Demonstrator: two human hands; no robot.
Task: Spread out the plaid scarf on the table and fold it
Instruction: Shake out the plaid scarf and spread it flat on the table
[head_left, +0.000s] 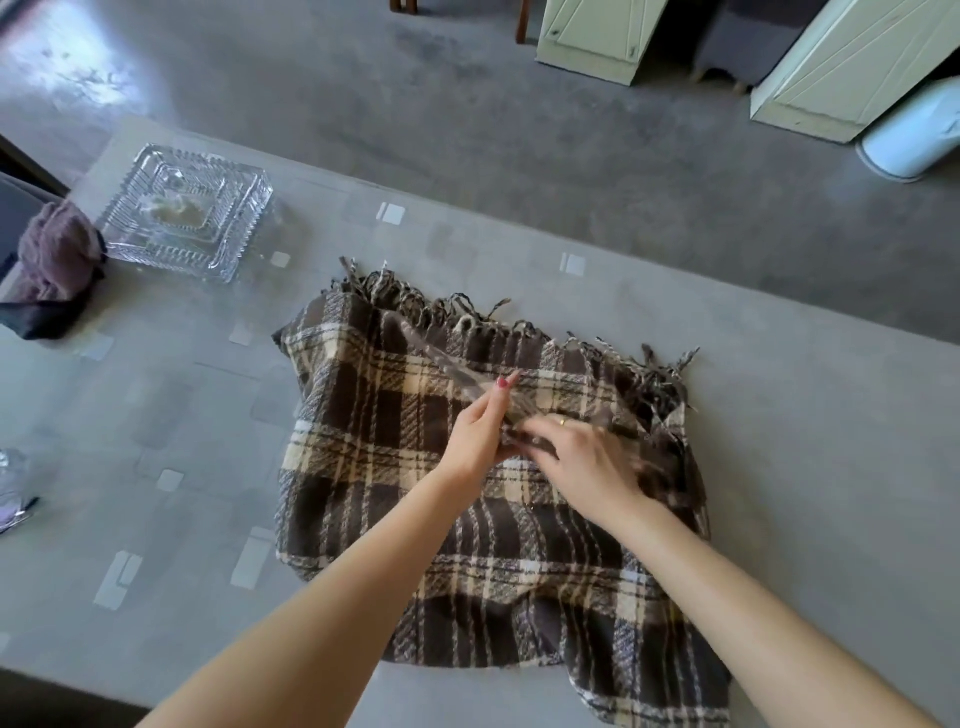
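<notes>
Brown-cream plaid scarf (415, 467) lay bunched at surface (779, 415) centre, fringe far side. Left hand (480, 431) pinched raised fold; right hand (582, 462) blurred, grip unclear. Advice: lift one layer only, pull outward, flatten before folding.

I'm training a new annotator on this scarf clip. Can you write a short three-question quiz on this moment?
1. True or false: the plaid scarf lies fully flat.
2. The fringe lies on which edge: A near, B far, C left?
3. What stands at the table's far left corner?

Key: 1 false, a fold is pinched up between the left hand and right hand. 2 B. 3 a glass dish.
</notes>
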